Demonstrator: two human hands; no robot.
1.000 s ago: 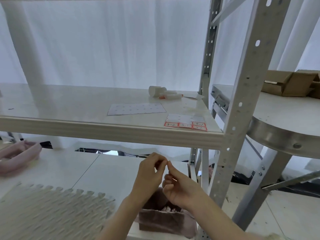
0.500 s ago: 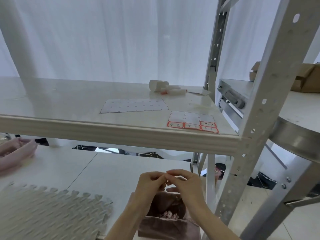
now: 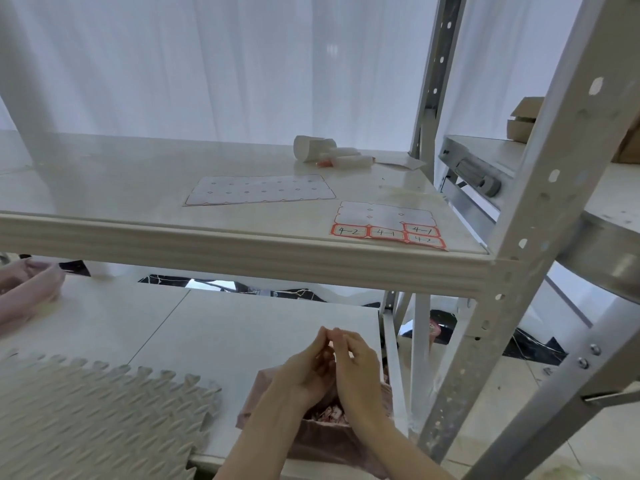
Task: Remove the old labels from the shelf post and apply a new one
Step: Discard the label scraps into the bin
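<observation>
My left hand [image 3: 304, 372] and my right hand [image 3: 356, 372] meet fingertip to fingertip below the upper shelf board [image 3: 242, 251]. They pinch a tiny pinkish label scrap [image 3: 330, 344] between them. Directly under them sits a small brownish box [image 3: 318, 441] holding several red-and-white label scraps [image 3: 329, 414]. The grey perforated shelf post [image 3: 540, 188] rises to the right of my hands. On the shelf's right front corner lies a sheet of red-bordered labels [image 3: 388, 226] marked 4-2 and 4-1.
An empty label backing sheet [image 3: 259, 189] and some white rolls [image 3: 311, 148] lie on the upper shelf. A grey foam mat [image 3: 93, 410] covers the lower board at left. Pink cloth [image 3: 27, 292] is at far left, cardboard boxes [image 3: 523, 116] at right.
My hands have sunk lower, down over the brownish box, with the fingertips staying together. The view has shifted, so the post now stands closer at right.
</observation>
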